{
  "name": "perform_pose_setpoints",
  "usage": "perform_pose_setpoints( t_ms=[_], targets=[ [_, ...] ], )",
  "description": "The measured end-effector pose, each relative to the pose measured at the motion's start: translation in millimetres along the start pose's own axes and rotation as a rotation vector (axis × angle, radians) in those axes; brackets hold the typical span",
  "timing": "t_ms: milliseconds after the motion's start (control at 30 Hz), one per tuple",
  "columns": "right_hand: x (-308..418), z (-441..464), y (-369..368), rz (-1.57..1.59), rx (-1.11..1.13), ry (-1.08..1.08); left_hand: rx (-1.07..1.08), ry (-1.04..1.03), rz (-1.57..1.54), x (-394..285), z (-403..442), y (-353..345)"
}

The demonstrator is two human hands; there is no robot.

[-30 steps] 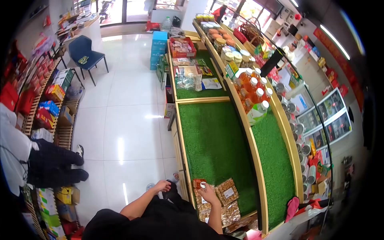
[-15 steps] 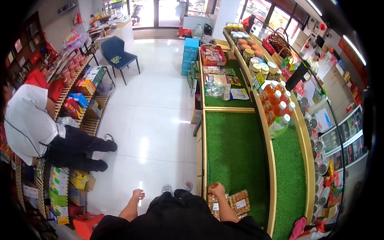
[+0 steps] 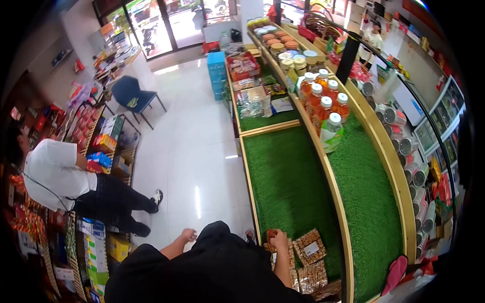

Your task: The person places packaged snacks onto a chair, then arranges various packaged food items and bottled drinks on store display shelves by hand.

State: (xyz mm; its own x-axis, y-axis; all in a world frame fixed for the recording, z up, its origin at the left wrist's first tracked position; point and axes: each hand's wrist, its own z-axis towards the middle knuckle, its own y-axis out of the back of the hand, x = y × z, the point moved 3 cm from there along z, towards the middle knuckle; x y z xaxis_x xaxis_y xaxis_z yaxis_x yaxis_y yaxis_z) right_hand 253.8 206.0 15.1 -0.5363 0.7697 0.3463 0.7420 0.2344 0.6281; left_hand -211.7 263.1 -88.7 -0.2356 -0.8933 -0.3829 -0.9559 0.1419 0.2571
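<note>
My right hand (image 3: 277, 238) is at the near left end of the green-lined shelf, its fingers curled down at the top edge of a clear pack of brown nut-like pieces (image 3: 288, 256). Something reddish shows at the fingertips, too small to make out. Beside it lie another labelled pack (image 3: 309, 247) and a further pack (image 3: 312, 276), all flat on the turf lining. My left hand (image 3: 189, 235) hangs over the floor beside my body, fingers loosely curled, with nothing visible in it.
Wooden rails (image 3: 323, 177) edge the shelf. Juice bottles (image 3: 331, 132) and lidded jars (image 3: 298, 63) stand on the upper tier. A person in a white shirt (image 3: 53, 174) works at the left racks. Ahead are a blue chair (image 3: 134, 96) and stacked blue boxes (image 3: 216, 76).
My view has turned and shifted, so more of the packs at the shelf's near end show. My right hand stays at the packs; my left hand remains beside my body.
</note>
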Motion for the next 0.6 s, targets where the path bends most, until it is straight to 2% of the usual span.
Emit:
perform_pose_setpoints(
  t_ms=[33, 167, 267, 400, 433, 500, 533, 600],
  targets=[
    [0.0, -2.8, -0.3, -0.003, 0.0, 0.029, 0.048, -0.045, -0.106, -19.0, 21.1, 0.7],
    [16.7, -10.5, -7.1, -0.016, -0.005, 0.119, 0.067, -0.316, 0.065, -144.6, -4.7, -47.4],
    [20.7, -0.8, -10.2, 0.0, 0.002, 0.102, 0.137, -0.469, 0.146, -201.2, -29.8, -94.6],
    [19.2, 5.5, -12.2, -0.02, 0.05, 0.065, 0.27, -0.622, 0.218, -215.1, -38.4, -129.7],
    [16.2, 5.8, -13.1, -0.031, -0.014, 0.117, 0.269, -0.613, 0.213, -210.0, -33.0, -127.2],
    [14.4, 3.8, -11.8, -0.05, -0.076, 0.168, 0.206, -0.618, 0.264, -205.4, -22.9, -115.6],
    [14.5, 1.1, -8.7, -0.024, -0.062, 0.152, 0.101, -0.637, 0.277, -205.0, -21.4, -104.8],
    [20.2, 5.8, -5.8, -0.003, -0.051, 0.138, 0.083, -0.588, 0.297, -205.3, -1.9, -80.2]
  ],
)
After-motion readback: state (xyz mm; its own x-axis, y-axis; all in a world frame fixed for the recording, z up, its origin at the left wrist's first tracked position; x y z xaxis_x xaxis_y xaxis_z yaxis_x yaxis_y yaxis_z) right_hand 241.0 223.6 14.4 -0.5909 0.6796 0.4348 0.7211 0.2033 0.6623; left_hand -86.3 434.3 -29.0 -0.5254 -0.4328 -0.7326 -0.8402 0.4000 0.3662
